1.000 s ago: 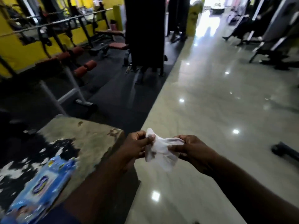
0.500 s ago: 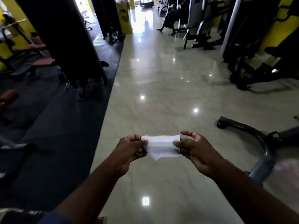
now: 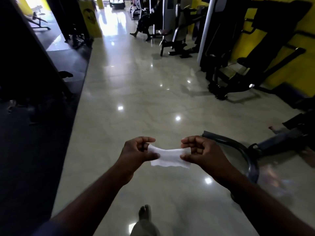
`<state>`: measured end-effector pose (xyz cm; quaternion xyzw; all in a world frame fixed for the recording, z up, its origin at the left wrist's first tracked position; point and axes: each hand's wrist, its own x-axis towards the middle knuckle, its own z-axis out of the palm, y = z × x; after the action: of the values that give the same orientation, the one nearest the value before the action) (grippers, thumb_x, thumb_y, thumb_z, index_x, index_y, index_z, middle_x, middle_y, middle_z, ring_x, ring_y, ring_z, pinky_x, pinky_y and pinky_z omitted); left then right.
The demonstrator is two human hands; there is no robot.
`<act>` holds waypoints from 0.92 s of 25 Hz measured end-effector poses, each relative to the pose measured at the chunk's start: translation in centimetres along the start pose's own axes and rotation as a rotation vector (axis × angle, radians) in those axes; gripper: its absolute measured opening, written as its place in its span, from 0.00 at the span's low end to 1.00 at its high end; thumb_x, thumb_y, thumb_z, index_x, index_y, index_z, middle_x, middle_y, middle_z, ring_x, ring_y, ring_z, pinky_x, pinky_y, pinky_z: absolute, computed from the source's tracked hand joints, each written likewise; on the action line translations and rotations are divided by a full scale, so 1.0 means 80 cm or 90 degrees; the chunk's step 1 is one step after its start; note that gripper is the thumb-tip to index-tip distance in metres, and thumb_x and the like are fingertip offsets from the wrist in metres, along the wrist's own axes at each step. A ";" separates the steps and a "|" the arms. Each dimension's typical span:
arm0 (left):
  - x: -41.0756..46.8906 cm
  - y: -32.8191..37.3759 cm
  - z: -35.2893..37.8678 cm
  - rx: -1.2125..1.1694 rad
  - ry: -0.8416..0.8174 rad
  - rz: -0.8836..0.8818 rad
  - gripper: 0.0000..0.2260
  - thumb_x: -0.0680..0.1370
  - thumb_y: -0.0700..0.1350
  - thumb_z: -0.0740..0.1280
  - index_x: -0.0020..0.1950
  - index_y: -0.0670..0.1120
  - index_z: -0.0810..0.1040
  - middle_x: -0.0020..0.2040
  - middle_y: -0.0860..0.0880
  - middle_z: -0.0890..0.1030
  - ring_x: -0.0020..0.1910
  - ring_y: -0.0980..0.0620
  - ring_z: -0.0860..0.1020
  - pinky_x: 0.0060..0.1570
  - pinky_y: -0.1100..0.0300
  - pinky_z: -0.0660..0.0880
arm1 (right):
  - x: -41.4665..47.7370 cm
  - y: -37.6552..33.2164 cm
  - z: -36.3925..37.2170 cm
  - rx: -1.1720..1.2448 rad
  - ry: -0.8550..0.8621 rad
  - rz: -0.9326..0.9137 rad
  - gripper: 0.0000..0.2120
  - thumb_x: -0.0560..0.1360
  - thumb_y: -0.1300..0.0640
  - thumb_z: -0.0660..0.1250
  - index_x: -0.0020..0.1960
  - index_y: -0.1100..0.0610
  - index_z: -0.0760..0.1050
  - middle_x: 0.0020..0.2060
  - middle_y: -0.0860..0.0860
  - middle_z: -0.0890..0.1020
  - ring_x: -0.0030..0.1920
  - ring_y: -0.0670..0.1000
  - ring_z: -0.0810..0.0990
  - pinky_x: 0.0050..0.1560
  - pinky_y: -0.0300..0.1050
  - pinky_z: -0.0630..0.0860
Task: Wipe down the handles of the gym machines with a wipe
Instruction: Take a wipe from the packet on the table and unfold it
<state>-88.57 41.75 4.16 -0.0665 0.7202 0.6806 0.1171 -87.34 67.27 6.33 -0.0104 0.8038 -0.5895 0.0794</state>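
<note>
The left grip [image 3: 137,152] and right grip [image 3: 203,151] pinch the wipe [image 3: 170,157] ends; curved machine bar [image 3: 226,139] at three o'clock, floor [image 3: 136,99] open toward twelve.

Glossy pale floor [image 3: 136,99] lies between a dark mat [image 3: 34,150] and yellow wall [image 3: 288,72].

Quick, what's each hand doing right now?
Left hand: closed, pinching one end of the wipe.
Right hand: closed, pinching the wipe's other end.
</note>
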 end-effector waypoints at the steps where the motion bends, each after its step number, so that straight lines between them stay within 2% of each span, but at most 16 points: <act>1: 0.032 0.005 0.002 0.087 -0.012 0.019 0.20 0.65 0.35 0.83 0.54 0.48 0.86 0.44 0.47 0.86 0.43 0.50 0.84 0.50 0.55 0.82 | 0.025 -0.004 -0.007 -0.047 0.015 -0.001 0.19 0.69 0.64 0.81 0.55 0.50 0.83 0.48 0.44 0.88 0.48 0.46 0.87 0.52 0.44 0.84; 3: 0.099 0.022 0.006 0.241 -0.046 0.069 0.09 0.69 0.42 0.82 0.45 0.50 0.87 0.37 0.51 0.85 0.36 0.56 0.80 0.39 0.62 0.77 | 0.077 -0.013 -0.024 -0.181 0.041 -0.018 0.14 0.68 0.61 0.81 0.50 0.48 0.84 0.39 0.34 0.85 0.41 0.38 0.84 0.47 0.32 0.79; 4: 0.134 0.033 0.005 0.264 -0.075 0.081 0.05 0.71 0.44 0.81 0.40 0.50 0.86 0.36 0.49 0.84 0.34 0.57 0.77 0.38 0.62 0.73 | 0.102 -0.018 -0.034 -0.256 0.047 -0.012 0.11 0.69 0.58 0.81 0.46 0.47 0.83 0.35 0.34 0.83 0.36 0.37 0.82 0.41 0.28 0.74; 6: 0.224 0.061 0.001 0.244 -0.170 0.095 0.09 0.73 0.47 0.80 0.36 0.48 0.83 0.39 0.46 0.84 0.38 0.56 0.77 0.41 0.59 0.73 | 0.167 -0.027 -0.055 -0.352 0.088 0.030 0.06 0.69 0.52 0.80 0.41 0.45 0.83 0.34 0.41 0.82 0.35 0.42 0.79 0.36 0.30 0.70; 7: 0.265 0.072 0.003 0.208 -0.217 0.088 0.10 0.73 0.48 0.79 0.38 0.45 0.82 0.41 0.46 0.85 0.41 0.54 0.79 0.45 0.57 0.74 | 0.198 -0.026 -0.066 -0.352 0.117 0.057 0.06 0.68 0.49 0.80 0.40 0.46 0.83 0.37 0.43 0.83 0.37 0.43 0.79 0.40 0.33 0.72; 8: 0.305 0.080 0.007 0.158 -0.262 0.068 0.12 0.74 0.49 0.78 0.39 0.43 0.81 0.43 0.46 0.85 0.44 0.52 0.79 0.49 0.54 0.75 | 0.226 -0.024 -0.079 -0.279 0.135 0.097 0.08 0.67 0.48 0.80 0.40 0.50 0.83 0.40 0.45 0.83 0.39 0.45 0.80 0.44 0.38 0.73; 10: 0.359 0.096 0.023 0.019 -0.315 -0.008 0.11 0.77 0.48 0.75 0.43 0.42 0.80 0.44 0.44 0.81 0.46 0.48 0.77 0.54 0.51 0.75 | 0.268 -0.022 -0.094 0.006 0.116 0.180 0.12 0.68 0.49 0.77 0.41 0.57 0.81 0.43 0.53 0.83 0.43 0.50 0.80 0.51 0.47 0.74; 12: 0.416 0.110 0.047 -0.093 -0.346 -0.103 0.08 0.80 0.46 0.73 0.50 0.41 0.81 0.48 0.40 0.81 0.49 0.44 0.78 0.59 0.46 0.78 | 0.309 -0.021 -0.109 0.243 0.103 0.216 0.13 0.71 0.50 0.74 0.48 0.59 0.79 0.46 0.58 0.81 0.47 0.55 0.79 0.54 0.53 0.75; 14: 0.481 0.126 0.072 -0.097 -0.344 -0.153 0.09 0.80 0.47 0.72 0.54 0.41 0.80 0.50 0.40 0.81 0.50 0.43 0.79 0.61 0.42 0.78 | 0.353 -0.019 -0.128 0.330 0.126 0.226 0.16 0.74 0.52 0.75 0.54 0.61 0.77 0.48 0.58 0.82 0.48 0.57 0.81 0.50 0.52 0.79; 16: 0.549 0.140 0.097 -0.086 -0.319 -0.161 0.07 0.80 0.46 0.72 0.52 0.43 0.80 0.49 0.41 0.82 0.48 0.43 0.80 0.58 0.40 0.79 | 0.410 0.002 -0.151 0.344 0.188 0.251 0.17 0.75 0.57 0.77 0.59 0.63 0.77 0.50 0.58 0.85 0.46 0.56 0.84 0.45 0.52 0.82; 18: 0.604 0.152 0.122 -0.063 -0.269 -0.150 0.06 0.80 0.46 0.73 0.49 0.43 0.81 0.47 0.42 0.83 0.44 0.45 0.81 0.51 0.43 0.82 | 0.471 0.030 -0.169 0.292 0.284 0.258 0.16 0.73 0.62 0.78 0.58 0.62 0.79 0.51 0.61 0.87 0.44 0.56 0.85 0.46 0.56 0.84; 20: 0.669 0.164 0.155 -0.036 -0.212 -0.108 0.07 0.79 0.45 0.74 0.46 0.42 0.81 0.41 0.43 0.81 0.40 0.47 0.79 0.43 0.50 0.83 | 0.548 0.058 -0.196 0.120 0.398 0.245 0.13 0.70 0.55 0.81 0.51 0.57 0.82 0.43 0.58 0.87 0.41 0.56 0.86 0.46 0.62 0.85; 21: 0.703 0.177 0.174 -0.030 -0.185 -0.087 0.08 0.78 0.44 0.75 0.44 0.41 0.81 0.38 0.44 0.79 0.39 0.47 0.78 0.42 0.50 0.82 | 0.590 0.062 -0.214 0.011 0.436 0.229 0.14 0.67 0.49 0.81 0.47 0.54 0.82 0.39 0.53 0.87 0.39 0.55 0.86 0.45 0.59 0.85; 23: 0.776 0.211 0.211 -0.014 -0.133 -0.021 0.09 0.76 0.43 0.77 0.40 0.41 0.81 0.33 0.47 0.77 0.36 0.48 0.78 0.40 0.52 0.81 | 0.675 0.049 -0.248 -0.143 0.492 0.179 0.11 0.67 0.47 0.80 0.44 0.50 0.84 0.35 0.45 0.86 0.36 0.46 0.85 0.42 0.41 0.81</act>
<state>-151.42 63.58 3.61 -0.0082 0.6951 0.6899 0.2019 -143.09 81.27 2.16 0.3125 0.8273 -0.4420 -0.1501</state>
